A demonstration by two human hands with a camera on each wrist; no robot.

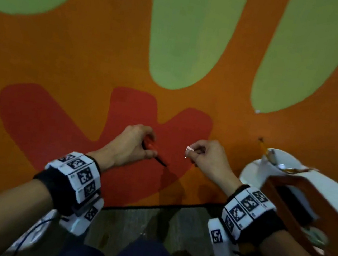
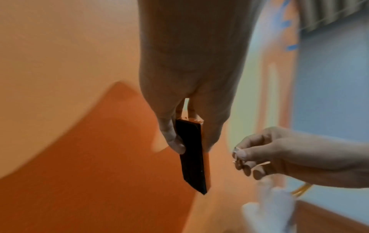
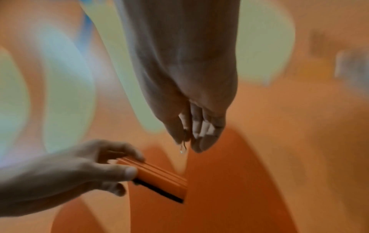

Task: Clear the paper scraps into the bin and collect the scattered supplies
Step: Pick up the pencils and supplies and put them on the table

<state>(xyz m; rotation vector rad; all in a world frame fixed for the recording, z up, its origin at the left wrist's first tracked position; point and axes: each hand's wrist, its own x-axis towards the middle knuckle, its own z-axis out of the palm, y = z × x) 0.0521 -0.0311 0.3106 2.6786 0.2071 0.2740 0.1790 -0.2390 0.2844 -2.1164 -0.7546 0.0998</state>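
Over a red patch of the rug, my left hand [image 1: 150,144] grips a flat orange and black tool [image 1: 155,155] that looks like a cutter, its black tip pointing down right. The left wrist view shows my thumb and fingers clamping the tool [image 2: 192,156] from both sides. My right hand [image 1: 195,151] hovers just to the right of it, fingers curled, pinching a small white paper scrap [image 1: 189,148]. In the right wrist view something thin hangs from the right fingertips [image 3: 196,135], too blurred to name. Another white scrap [image 1: 257,111] lies on the rug, far right.
The rug [image 1: 108,57] is orange with green and red shapes. A white container [image 1: 266,173] holding a pencil [image 1: 261,142] and other bits stands at the right. A brown wooden box [image 1: 335,238] sits beside it. The rug's near edge [image 1: 151,207] meets dark floor by my knees.
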